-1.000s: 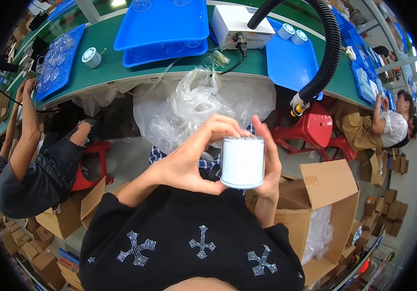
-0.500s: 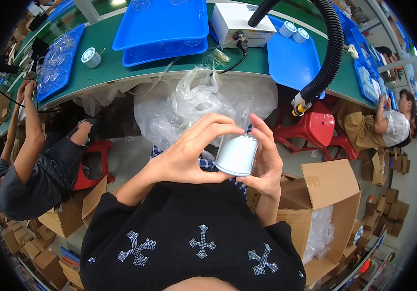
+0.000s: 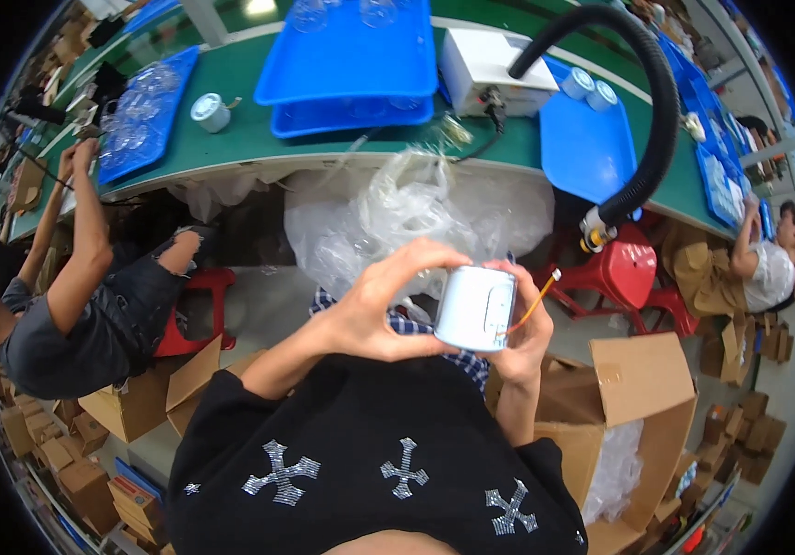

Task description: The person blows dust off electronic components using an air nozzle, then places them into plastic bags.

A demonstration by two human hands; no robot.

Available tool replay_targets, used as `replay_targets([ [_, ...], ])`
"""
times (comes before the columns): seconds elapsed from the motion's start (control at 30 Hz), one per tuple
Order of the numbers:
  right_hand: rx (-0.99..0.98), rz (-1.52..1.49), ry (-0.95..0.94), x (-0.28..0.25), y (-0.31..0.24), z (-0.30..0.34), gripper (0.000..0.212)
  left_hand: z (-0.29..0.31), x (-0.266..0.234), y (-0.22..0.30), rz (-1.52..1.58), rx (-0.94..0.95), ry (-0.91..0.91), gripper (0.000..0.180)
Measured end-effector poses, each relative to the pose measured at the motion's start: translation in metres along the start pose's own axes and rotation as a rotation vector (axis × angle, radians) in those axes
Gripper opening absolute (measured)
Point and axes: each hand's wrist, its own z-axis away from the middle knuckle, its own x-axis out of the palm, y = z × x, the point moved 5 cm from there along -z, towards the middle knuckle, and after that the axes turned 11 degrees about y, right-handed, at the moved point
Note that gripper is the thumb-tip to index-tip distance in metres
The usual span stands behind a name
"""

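A pale blue-white cylindrical can (image 3: 468,309) with a slotted outline on its side is held in front of my chest. From its side a thin orange wire (image 3: 534,303) with a small white plug sticks out to the right. My left hand (image 3: 381,305) is closed round the can's left side, thumb low and fingers over the top. On the right side, my right hand (image 3: 529,326) grips it too, its fingers partly hidden behind the can. Similar cans stand on the bench: one can (image 3: 211,113) at the left, two more on a blue tray (image 3: 586,148).
Stacked blue trays (image 3: 347,69) and a white box (image 3: 495,69) stand on the green bench. A black flexible hose (image 3: 664,120) arches down at the right. Clear plastic bags (image 3: 407,208) hang below the bench edge. An open carton (image 3: 643,379) is at my right; people sit on both sides.
The can has been turned in my hands, so its slotted side and the orange wire now show. The view has shifted slightly, moving the bench rightward.
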Motion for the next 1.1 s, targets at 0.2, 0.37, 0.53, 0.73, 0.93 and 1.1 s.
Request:
replay_targets([
  [0.2, 0.050, 0.160, -0.025, 0.024, 0.031, -0.021, 0.075, 0.015, -0.059, -0.036, -0.346, -0.107, 0.296, 0.063],
  [0.37, 0.282, 0.088, 0.201, -0.027, 0.077, -0.011, 0.046, 0.072, -0.250, -0.160, -0.471, -0.469, 1.211, 0.051],
  [0.53, 0.329, 0.111, 0.407, -0.078, 0.098, -0.005, 0.031, 0.065, -0.316, -0.211, -0.138, -0.768, 1.194, 0.058],
  [0.73, 0.339, 0.099, 0.487, -0.102, 0.105, -0.008, 0.029, 0.037, -0.334, -0.231, -0.250, -0.740, 1.293, 0.059],
  [0.93, 0.108, 0.170, 0.930, -0.204, 0.091, -0.023, 0.019, -0.068, -0.282, -0.186, -0.799, -0.083, 1.211, 0.026],
  [1.1, -0.290, 0.290, 0.947, -0.207, 0.062, -0.166, 0.018, -0.199, -0.224, -0.233, -0.691, -0.198, 0.606, 0.042],
])
